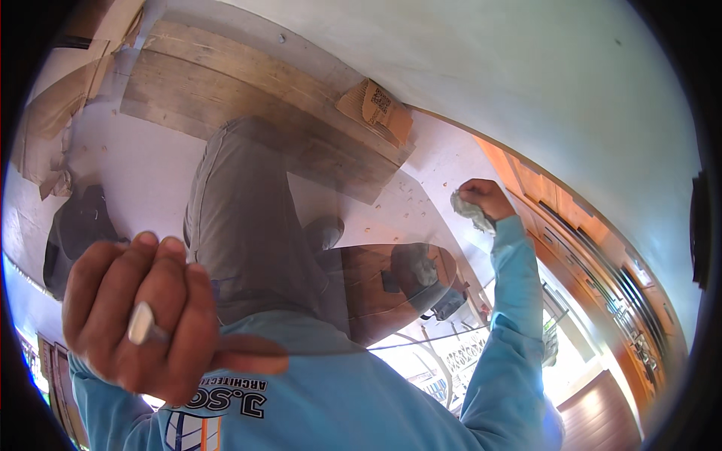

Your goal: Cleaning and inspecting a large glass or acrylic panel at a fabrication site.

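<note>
Near the pale wall [556, 83], I observe the right hand [487, 199] gripping a crumpled grey-green cloth [471, 213], its length slanting downward; the left hand [143, 323], curled closed, contents unseen, is well apart.

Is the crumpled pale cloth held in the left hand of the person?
No, the right hand holds the crumpled pale cloth, well apart from the left hand.

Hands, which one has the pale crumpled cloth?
The right hand, farther from the camera: it grips the cloth. The left hand, closer and curled, shows a ring but no cloth.
</note>
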`<action>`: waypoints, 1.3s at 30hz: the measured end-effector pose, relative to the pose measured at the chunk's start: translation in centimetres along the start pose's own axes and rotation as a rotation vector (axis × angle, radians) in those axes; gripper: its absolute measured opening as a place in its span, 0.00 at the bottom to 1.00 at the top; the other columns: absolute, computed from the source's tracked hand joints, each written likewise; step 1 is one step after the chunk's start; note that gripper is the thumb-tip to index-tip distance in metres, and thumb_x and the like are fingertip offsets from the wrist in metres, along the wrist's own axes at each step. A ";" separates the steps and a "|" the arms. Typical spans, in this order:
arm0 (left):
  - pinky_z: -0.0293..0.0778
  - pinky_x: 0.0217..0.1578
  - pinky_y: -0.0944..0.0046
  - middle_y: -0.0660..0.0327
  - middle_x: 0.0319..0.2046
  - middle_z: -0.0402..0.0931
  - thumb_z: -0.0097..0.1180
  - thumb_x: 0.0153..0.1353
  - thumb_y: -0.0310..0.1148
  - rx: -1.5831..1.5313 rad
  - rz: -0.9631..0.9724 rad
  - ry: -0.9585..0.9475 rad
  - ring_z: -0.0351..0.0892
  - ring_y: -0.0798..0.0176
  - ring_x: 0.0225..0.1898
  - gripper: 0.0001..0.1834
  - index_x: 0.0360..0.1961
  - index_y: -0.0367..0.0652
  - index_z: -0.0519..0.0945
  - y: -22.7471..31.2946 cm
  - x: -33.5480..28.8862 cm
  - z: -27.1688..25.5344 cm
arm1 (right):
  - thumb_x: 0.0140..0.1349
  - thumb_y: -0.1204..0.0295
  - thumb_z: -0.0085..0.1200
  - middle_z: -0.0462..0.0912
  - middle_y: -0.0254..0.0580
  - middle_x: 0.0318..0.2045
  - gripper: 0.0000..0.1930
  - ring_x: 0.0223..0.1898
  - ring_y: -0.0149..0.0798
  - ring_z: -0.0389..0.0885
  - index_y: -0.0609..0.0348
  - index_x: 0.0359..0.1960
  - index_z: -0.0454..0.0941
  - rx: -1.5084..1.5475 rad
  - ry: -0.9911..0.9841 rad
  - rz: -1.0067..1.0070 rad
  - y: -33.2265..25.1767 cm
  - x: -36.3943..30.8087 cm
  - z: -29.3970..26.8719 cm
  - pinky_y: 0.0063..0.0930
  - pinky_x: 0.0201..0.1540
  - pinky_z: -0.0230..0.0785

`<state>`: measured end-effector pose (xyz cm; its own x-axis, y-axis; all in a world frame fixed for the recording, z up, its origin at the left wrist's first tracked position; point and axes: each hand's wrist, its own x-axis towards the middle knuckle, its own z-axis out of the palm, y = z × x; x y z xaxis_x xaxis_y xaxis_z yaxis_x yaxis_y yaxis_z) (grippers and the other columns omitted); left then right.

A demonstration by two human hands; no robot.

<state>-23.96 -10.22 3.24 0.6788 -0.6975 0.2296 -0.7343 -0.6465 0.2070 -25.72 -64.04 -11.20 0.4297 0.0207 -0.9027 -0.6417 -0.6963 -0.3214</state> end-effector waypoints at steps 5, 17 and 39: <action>0.70 0.20 0.62 0.56 0.14 0.71 0.41 0.60 0.68 0.000 0.084 0.138 0.74 0.59 0.17 0.40 0.13 0.38 0.71 -1.3 2.6 1.1 | 0.62 0.74 0.54 0.81 0.35 0.31 0.07 0.31 0.28 0.79 0.63 0.40 0.77 0.642 -0.024 -0.020 -3.3 -7.2 -1.0 0.21 0.37 0.74; 0.62 0.21 0.51 0.55 0.18 0.67 0.48 0.59 0.61 0.010 0.088 0.167 0.70 0.46 0.21 0.30 0.18 0.43 0.67 -1.0 3.7 1.3 | 0.59 0.64 0.60 0.81 0.36 0.33 0.17 0.36 0.29 0.79 0.63 0.45 0.77 0.931 1.025 -0.787 1.3 -27.9 4.6 0.24 0.41 0.72; 0.67 0.22 0.49 0.53 0.17 0.71 0.46 0.63 0.58 0.194 0.194 0.250 0.75 0.46 0.22 0.29 0.18 0.43 0.69 -2.4 4.0 2.8 | 0.61 0.67 0.50 0.85 0.40 0.35 0.10 0.31 0.36 0.83 0.52 0.38 0.84 1.322 1.053 0.409 20.2 -11.9 62.3 0.32 0.34 0.74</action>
<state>-19.42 -12.34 0.97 0.4875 -0.7311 0.4773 -0.8184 -0.5732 -0.0420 -83.38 -33.65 -24.73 -0.0292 -0.8039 -0.5941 -0.6181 0.4816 -0.6213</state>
